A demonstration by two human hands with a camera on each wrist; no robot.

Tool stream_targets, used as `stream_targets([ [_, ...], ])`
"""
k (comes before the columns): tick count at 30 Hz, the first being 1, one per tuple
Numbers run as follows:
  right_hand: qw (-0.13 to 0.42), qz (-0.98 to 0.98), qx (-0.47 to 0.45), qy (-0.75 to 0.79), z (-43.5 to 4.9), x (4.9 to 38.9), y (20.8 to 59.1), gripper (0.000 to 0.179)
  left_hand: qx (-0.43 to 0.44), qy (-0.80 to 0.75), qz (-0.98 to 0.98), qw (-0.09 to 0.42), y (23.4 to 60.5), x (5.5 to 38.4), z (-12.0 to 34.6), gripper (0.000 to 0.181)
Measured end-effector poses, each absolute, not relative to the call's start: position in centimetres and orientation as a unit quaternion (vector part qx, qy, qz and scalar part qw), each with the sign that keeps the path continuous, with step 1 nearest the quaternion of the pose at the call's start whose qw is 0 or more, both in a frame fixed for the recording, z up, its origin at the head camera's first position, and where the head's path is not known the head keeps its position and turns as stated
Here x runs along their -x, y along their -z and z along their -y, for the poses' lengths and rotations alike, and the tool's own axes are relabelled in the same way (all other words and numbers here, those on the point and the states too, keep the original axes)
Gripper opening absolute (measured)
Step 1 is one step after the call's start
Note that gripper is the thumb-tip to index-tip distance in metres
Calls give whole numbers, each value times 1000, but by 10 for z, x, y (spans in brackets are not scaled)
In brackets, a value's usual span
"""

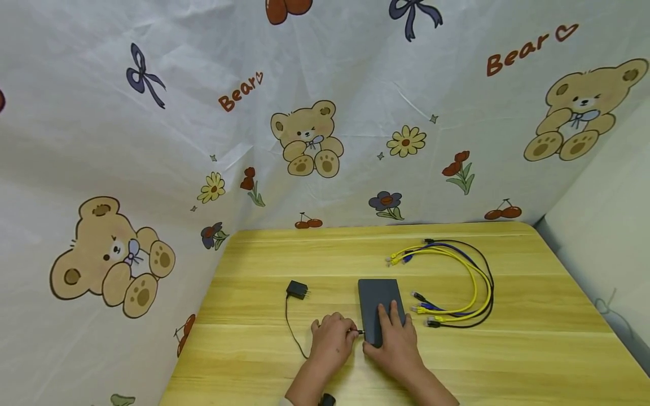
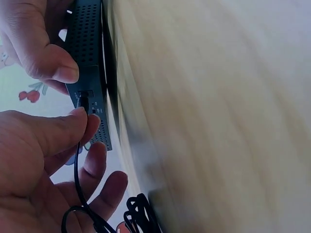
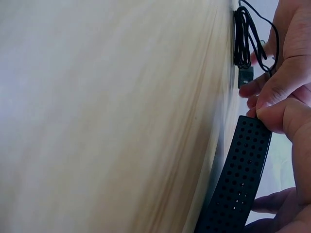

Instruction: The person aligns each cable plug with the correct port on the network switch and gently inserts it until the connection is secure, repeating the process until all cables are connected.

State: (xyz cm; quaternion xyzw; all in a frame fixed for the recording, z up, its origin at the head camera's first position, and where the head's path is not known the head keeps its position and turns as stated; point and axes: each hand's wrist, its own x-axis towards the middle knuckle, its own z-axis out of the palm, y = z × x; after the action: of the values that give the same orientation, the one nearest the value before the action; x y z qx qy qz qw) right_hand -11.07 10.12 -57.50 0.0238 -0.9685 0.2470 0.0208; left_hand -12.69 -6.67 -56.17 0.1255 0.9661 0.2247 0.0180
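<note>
A flat dark grey box with perforated sides, like a network switch [image 1: 372, 299], lies on the wooden table in front of me. My left hand [image 1: 331, 341] pinches a thin black power plug [image 2: 83, 102] between thumb and forefinger. The plug's tip is at a socket in the box's left side; how deep it sits I cannot tell. From it the black cord [image 2: 76, 170] runs past the loosely bent other fingers. My right hand [image 1: 398, 344] grips the box, fingers spread over its top and right side, thumb at the near left corner.
A black power adapter [image 1: 297, 290] with metal prongs lies to the left on the table [image 1: 533, 361]. Bundled cord [image 2: 138, 213] shows beside the left hand. Right of the box curve several network cables: yellow [image 1: 475, 285], blue [image 1: 429, 307] and black [image 1: 491, 270]. A bear-print cloth [image 1: 355, 84] hangs behind.
</note>
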Motion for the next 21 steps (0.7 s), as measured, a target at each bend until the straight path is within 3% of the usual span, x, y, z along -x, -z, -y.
stream_targets([
  [21,22,970,-12,-244,-99,111,573,102,-149,-214,-965,28,569,134,64,4],
])
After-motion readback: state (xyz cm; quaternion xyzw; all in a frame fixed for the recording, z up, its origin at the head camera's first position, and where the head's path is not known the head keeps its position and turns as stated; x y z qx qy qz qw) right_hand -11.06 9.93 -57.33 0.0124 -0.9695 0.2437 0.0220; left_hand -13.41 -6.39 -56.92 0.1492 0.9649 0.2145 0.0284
